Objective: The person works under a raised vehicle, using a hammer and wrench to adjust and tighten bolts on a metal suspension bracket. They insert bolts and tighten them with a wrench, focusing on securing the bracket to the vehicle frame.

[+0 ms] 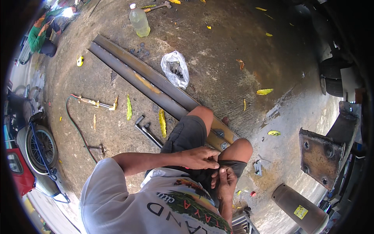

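My left hand point(199, 158) reaches in from the left over my lap, its fingertips pinched together. Close beside it, my right hand point(226, 181) is curled with the thumb up, nearly meeting the left fingertips. Whatever lies between the fingers is too small to make out. Under my bent knees runs a long steel beam point(156, 90), brown and grey, slanting to the far left. A white plastic bag point(180, 80) with small dark pieces stands against its far side. Near my left knee lies a dark metal bar tool point(147, 132) with a bent end.
A cutting torch point(97, 103) with a hose lies left. Farther off are a tape measure point(80, 61), a plastic bottle point(140, 23) and a hammer point(159, 6). A motorcycle point(41, 144) stands left; a person in green point(37, 38) crouches near a bright glare. Right: a holed steel bracket point(318, 156) and a brown cylinder point(296, 208).
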`<action>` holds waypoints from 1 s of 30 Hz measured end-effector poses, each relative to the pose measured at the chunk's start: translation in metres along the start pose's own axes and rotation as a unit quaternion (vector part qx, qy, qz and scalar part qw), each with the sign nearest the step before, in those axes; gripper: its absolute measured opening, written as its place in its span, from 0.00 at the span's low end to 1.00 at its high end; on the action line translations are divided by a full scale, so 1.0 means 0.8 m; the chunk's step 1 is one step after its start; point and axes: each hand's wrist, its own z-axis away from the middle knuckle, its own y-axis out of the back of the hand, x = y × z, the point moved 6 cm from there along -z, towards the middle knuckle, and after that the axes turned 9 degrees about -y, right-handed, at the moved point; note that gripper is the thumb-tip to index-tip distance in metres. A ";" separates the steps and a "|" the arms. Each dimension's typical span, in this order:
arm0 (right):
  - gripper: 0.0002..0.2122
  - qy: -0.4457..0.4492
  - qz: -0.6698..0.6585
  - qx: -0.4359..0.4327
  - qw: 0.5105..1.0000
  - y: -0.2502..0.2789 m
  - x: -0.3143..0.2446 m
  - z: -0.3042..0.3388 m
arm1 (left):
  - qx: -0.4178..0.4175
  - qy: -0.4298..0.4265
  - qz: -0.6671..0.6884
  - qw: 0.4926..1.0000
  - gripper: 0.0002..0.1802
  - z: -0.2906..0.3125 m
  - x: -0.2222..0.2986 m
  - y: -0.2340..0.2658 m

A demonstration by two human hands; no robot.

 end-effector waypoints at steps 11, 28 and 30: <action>0.06 0.099 0.031 0.119 0.987 0.050 0.015 0.033 | 0.346 0.065 -0.242 0.904 0.07 0.007 -0.096 0.284; 0.10 -0.031 -0.063 0.290 0.954 0.103 0.094 0.134 | 0.394 0.257 -0.580 0.666 0.14 -0.011 -0.251 0.609; 0.10 -0.035 -0.065 0.305 0.949 0.098 0.103 0.141 | 0.371 0.271 -0.594 0.660 0.19 -0.013 -0.249 0.618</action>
